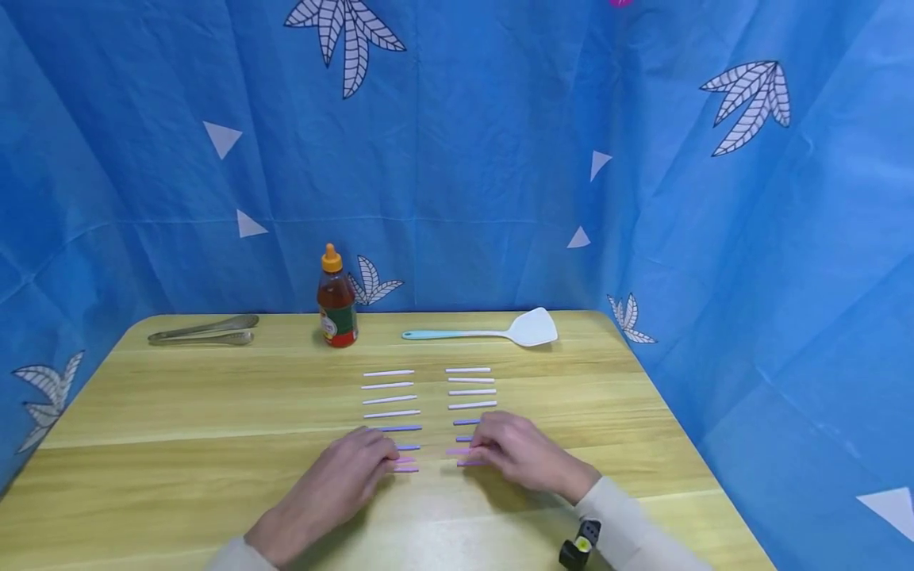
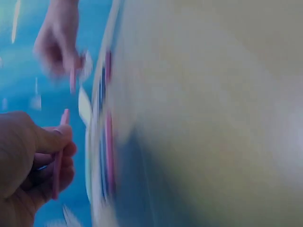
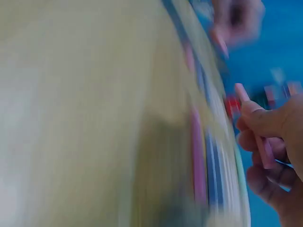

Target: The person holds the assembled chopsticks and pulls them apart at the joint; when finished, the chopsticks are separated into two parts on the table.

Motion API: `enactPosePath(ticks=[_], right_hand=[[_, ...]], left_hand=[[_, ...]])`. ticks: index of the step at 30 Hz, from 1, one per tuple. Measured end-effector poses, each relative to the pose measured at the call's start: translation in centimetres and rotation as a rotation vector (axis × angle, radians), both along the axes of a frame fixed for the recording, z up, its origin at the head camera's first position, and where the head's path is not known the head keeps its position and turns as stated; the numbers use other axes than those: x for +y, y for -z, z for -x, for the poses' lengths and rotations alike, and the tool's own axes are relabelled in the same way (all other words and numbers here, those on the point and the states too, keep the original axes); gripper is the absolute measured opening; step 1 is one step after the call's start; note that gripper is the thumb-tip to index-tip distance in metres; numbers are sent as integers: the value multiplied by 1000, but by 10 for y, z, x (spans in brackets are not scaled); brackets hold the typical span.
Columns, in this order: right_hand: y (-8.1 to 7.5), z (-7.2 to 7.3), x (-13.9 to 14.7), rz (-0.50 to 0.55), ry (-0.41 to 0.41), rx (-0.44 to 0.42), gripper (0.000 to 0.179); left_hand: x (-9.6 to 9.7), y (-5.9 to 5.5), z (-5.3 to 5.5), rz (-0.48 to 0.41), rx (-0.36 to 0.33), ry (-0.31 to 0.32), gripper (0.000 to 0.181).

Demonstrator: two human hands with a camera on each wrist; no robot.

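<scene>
In the head view my left hand (image 1: 343, 476) is at the near end of the left column of slim sticks. It pinches a pink stick (image 2: 57, 165) between thumb and fingers, clearest in the left wrist view. My right hand (image 1: 517, 452), at the right column's near end, pinches another pink stick (image 3: 266, 153) with thumb and curled fingers. A purple stick (image 1: 407, 470) lies nearest me on the left, another purple stick (image 1: 467, 464) on the right. Beyond are blue sticks (image 1: 401, 428), partly covered by the hands, then several white sticks (image 1: 391, 400).
Along the back of the wooden table (image 1: 178, 476) are metal tongs (image 1: 203, 329), a sauce bottle (image 1: 337, 305) with an orange cap, and a white spatula (image 1: 531, 327) with a pale blue handle. A blue patterned curtain (image 1: 485, 159) hangs behind the table and along its sides.
</scene>
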State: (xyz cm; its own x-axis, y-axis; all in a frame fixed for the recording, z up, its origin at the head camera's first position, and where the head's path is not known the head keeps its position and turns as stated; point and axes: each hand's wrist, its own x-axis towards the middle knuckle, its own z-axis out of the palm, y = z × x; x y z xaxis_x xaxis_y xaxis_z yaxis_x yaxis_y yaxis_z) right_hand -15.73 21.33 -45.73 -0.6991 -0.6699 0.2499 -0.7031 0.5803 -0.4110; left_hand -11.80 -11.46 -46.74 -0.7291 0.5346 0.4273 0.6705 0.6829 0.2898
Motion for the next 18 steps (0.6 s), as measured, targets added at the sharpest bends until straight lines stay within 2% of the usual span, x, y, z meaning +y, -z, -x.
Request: enactPosePath(ticks=[4, 6, 8, 11, 15, 18], right_hand=[[0, 4, 41, 81, 158, -62, 4], [3, 0, 51, 103, 192, -90, 2], [7, -4, 53, 108, 182, -77, 2], [12, -11, 50, 98, 150, -55, 5], [16, -22, 41, 86, 103, -25, 7], [18, -29, 34, 78, 73, -36, 9]], left_hand=[[-37, -3, 2, -50, -55, -95, 13], [-45, -6, -1, -20, -91, -136, 13], [-48, -5, -4, 26, -78, -145, 14], [-48, -1, -9, 71, -42, -122, 16], [-42, 6, -16, 79, -16, -77, 17], [-38, 11, -20, 72, -39, -53, 16]])
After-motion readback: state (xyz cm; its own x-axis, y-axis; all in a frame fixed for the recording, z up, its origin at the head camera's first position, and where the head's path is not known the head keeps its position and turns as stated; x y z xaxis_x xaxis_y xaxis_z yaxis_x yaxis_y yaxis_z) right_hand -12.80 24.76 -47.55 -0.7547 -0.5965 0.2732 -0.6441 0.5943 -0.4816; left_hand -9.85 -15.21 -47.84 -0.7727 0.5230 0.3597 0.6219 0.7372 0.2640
